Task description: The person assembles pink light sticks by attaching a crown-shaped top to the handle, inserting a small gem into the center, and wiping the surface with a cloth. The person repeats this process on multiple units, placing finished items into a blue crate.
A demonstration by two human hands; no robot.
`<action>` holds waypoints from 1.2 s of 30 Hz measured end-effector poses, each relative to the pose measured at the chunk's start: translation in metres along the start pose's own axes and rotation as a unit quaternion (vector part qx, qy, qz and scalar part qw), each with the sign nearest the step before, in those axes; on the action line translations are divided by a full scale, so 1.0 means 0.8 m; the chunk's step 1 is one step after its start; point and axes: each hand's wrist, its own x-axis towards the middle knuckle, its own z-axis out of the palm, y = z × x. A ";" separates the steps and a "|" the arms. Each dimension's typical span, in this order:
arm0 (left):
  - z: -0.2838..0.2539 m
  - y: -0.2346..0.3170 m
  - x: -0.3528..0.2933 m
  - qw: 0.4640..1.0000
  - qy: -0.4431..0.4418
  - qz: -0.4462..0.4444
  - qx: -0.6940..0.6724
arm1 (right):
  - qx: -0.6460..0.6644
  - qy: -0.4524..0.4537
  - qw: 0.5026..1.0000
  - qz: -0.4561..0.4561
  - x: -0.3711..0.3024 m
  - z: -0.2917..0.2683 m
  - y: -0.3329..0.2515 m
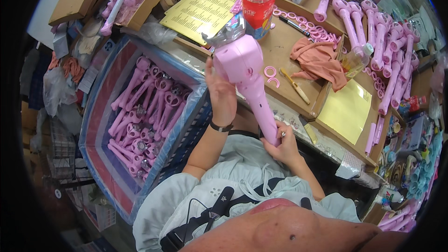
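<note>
Okay, pink wand (254, 84): up off the bench in front of the torso, between bin and cardboard tray in this view; tilted, bulky head at upper left, tapered end at lower right.
Clear shiny cap (229, 31): at the top of the wand's head.
Right hand (281, 145): fingers wrapped round the narrow end of the wand, gripping it.
Left hand (221, 95): loose, palm and fingers spread beside the wand's head, not closed round it; can't tell if it touches.
Dark wristband (221, 127): on left wrist.
Lined bin (105, 172): left of the person, striped sheet inside, blue edge; holds a heap of pink pieces (173, 105), some with shiny tops.
Cardboard tray (282, 52): on the bench beyond the wand; black pen (295, 25) and a cluster of pink rings (322, 34) toward its far side.
Red bottle (258, 9): upright, just beyond the wand's head.
Orange cloth (318, 60): crumpled, right of the wand.
Yellow-handled tool (296, 87): lying near the cloth.
Yellow sheets: one behind the wand's head (203, 7), one at right (347, 112).
Pink handles (380, 32): lined up along the right side.
</note>
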 end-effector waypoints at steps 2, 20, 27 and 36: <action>-0.008 -0.003 0.004 0.960 -0.088 -0.177 -0.198 | 0.118 -0.031 0.992 0.017 -0.005 0.003 0.007; -0.048 0.036 0.021 0.881 -0.223 -0.166 -0.382 | 0.085 -0.082 0.985 0.123 0.056 -0.034 -0.029; -0.034 0.076 -0.024 0.957 -0.192 -0.140 -0.167 | -0.127 0.003 0.985 -0.117 0.092 -0.071 -0.119; -0.033 0.097 -0.040 0.938 -0.207 -0.276 -0.026 | -0.226 0.000 0.957 -0.184 0.097 -0.092 -0.155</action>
